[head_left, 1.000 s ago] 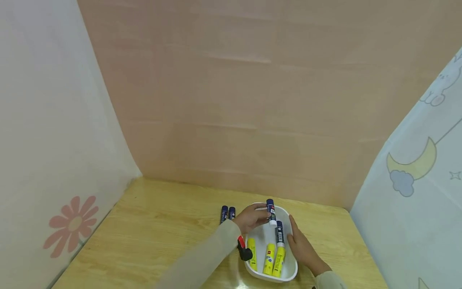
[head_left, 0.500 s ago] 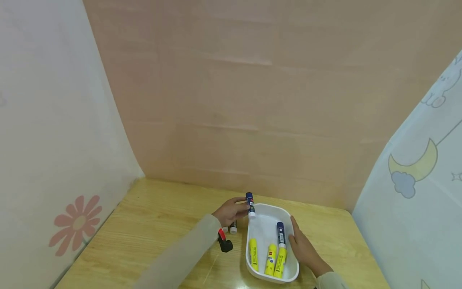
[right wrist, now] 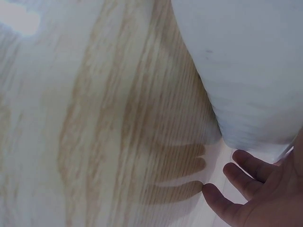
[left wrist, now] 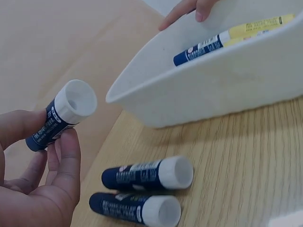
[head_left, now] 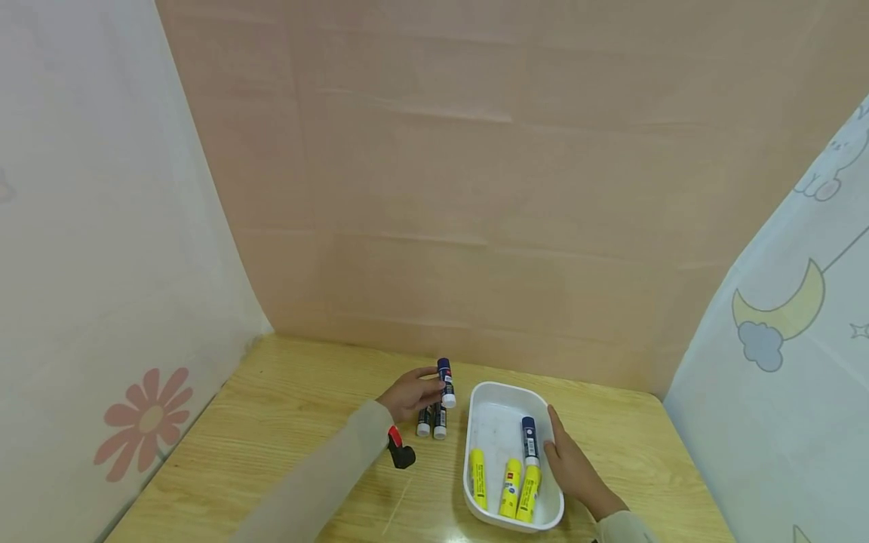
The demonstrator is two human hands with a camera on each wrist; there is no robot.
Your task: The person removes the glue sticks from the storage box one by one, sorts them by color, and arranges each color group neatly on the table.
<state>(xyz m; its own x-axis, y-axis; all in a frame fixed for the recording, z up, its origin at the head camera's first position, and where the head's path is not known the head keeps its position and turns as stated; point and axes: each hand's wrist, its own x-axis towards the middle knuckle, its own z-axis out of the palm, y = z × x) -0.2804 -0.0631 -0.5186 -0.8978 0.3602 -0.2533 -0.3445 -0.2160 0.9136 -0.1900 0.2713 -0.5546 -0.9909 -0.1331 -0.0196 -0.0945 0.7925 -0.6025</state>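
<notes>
Thumb and fingers of my left hand [head_left: 410,394] pinch a dark blue glue stick [left wrist: 59,116] with a white end, held tilted above the table left of the white plastic tray [head_left: 492,422]. Just below, two matching blue glue sticks [left wrist: 142,175] lie side by side on the wood, white ends toward me. My right hand [head_left: 573,467] holds the tray's right side, thumb over the rim; in the right wrist view its other fingers [right wrist: 244,179] spread outside the wall. Inside the tray lie a blue glue stick [head_left: 529,439] and three yellow glue sticks [head_left: 511,489].
The wooden table [head_left: 305,407] ends at a tan backdrop [head_left: 434,226] behind the tray. A white sheet with a pink flower [head_left: 142,418] hangs at the left, and a moon-patterned sheet [head_left: 781,392] at the right. A black-and-red strap piece [head_left: 399,451] sits on the left wrist.
My left hand has carried the blue glue stick leftward, from over the tray to above the two on the table. My right hand stays on the tray's side.
</notes>
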